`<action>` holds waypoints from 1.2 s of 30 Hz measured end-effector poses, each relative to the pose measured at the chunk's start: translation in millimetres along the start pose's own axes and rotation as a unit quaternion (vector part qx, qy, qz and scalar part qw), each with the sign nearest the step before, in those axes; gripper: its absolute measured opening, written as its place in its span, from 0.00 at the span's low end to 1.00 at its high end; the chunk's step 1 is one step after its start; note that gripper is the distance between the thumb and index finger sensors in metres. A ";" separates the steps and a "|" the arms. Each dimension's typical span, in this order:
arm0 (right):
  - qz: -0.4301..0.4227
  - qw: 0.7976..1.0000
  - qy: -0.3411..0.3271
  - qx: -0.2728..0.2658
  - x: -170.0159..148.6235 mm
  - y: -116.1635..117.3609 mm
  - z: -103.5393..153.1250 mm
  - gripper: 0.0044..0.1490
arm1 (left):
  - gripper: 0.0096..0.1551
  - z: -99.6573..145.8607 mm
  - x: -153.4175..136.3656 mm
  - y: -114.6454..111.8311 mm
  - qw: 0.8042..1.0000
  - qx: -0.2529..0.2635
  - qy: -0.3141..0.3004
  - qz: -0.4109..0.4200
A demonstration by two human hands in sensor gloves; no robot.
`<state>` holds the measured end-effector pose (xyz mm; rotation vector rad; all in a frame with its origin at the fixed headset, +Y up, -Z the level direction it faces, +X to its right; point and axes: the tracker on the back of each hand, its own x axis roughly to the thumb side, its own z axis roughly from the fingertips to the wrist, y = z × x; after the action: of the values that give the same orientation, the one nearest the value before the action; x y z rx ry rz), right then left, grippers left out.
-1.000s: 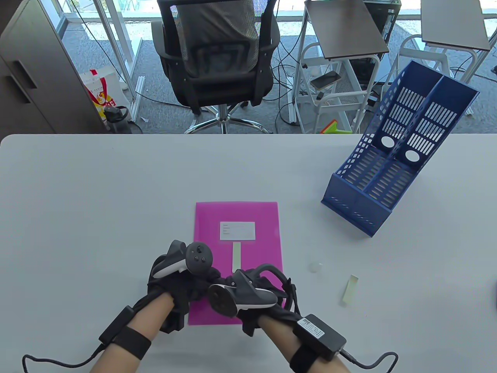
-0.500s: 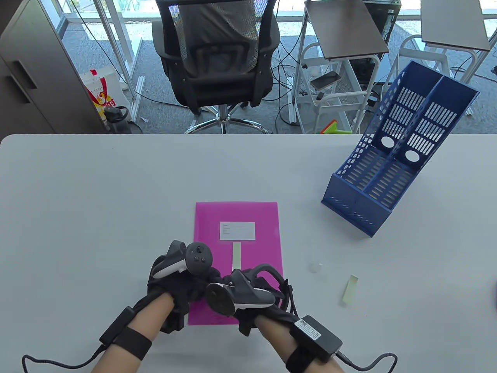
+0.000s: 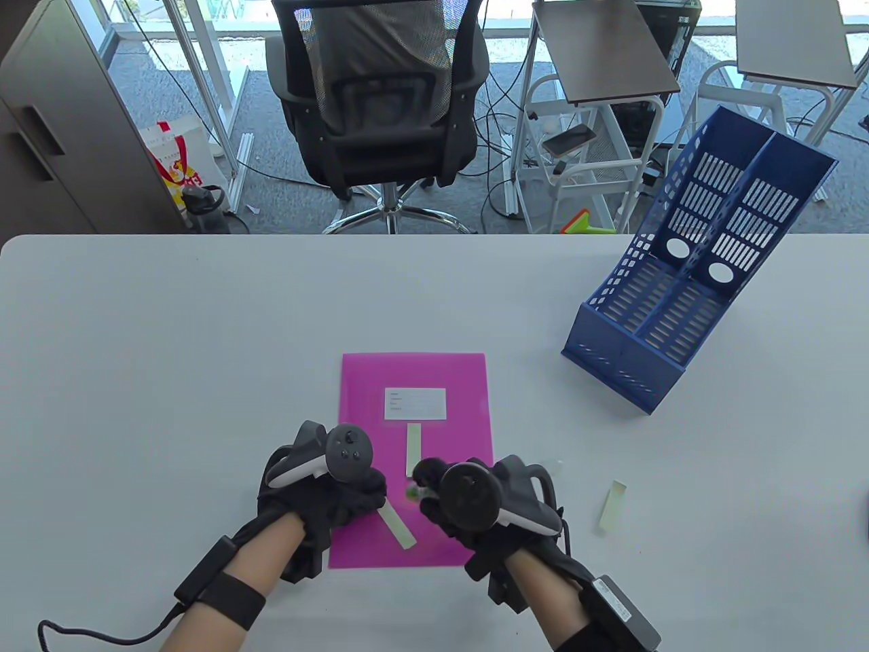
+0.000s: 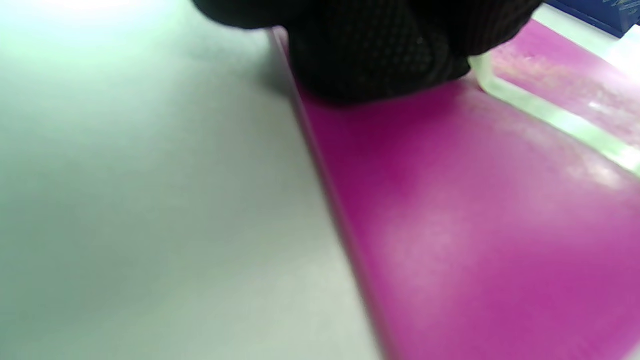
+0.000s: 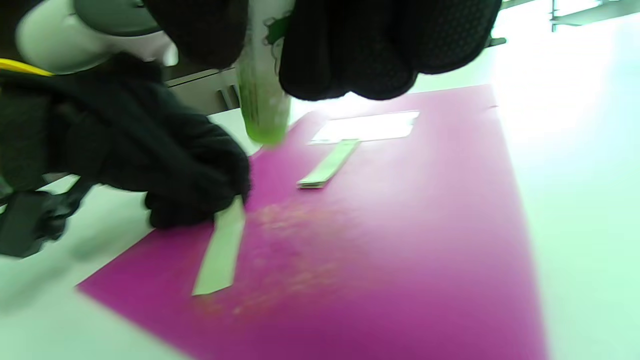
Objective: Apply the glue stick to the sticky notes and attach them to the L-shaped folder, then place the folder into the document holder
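A magenta L-shaped folder (image 3: pixel 448 380) lies flat at the table's near middle, with a white label (image 3: pixel 415 403) and one pale green sticky note (image 3: pixel 413 448) on it. My left hand (image 3: pixel 375 499) holds the upper end of a second sticky note (image 3: pixel 398 528) that lies slanted on the folder's lower part. My right hand (image 3: pixel 426 483) grips a green glue stick (image 3: pixel 412 491), tip down, just above the folder and beside the left fingertips. In the right wrist view the glue stick (image 5: pixel 261 100) hangs clear of the held note (image 5: pixel 220 250).
A blue two-slot document holder (image 3: pixel 679 299) stands at the far right, leaning back. A third sticky note (image 3: pixel 613 506) lies on the bare table (image 3: pixel 170 353) right of my right hand. A black office chair (image 3: pixel 380 102) stands beyond the far edge.
My right hand has turned and shifted right, taking the glue stick off the note. The slanted sticky note, hidden under the hands before, now shows. The left hand has stayed put.
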<state>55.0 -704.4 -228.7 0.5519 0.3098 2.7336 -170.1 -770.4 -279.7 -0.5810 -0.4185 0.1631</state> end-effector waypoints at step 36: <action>0.061 0.995 0.072 0.023 -30.8 35.2 -19.3 0.34 | 0.18 21.0 18.2 -6.2 0.993 0.101 -0.021 -0.058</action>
<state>64.1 -750.8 -246.8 0.3972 0.3866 2.8973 -162.5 -760.2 -254.2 -0.3529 -0.4683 0.1046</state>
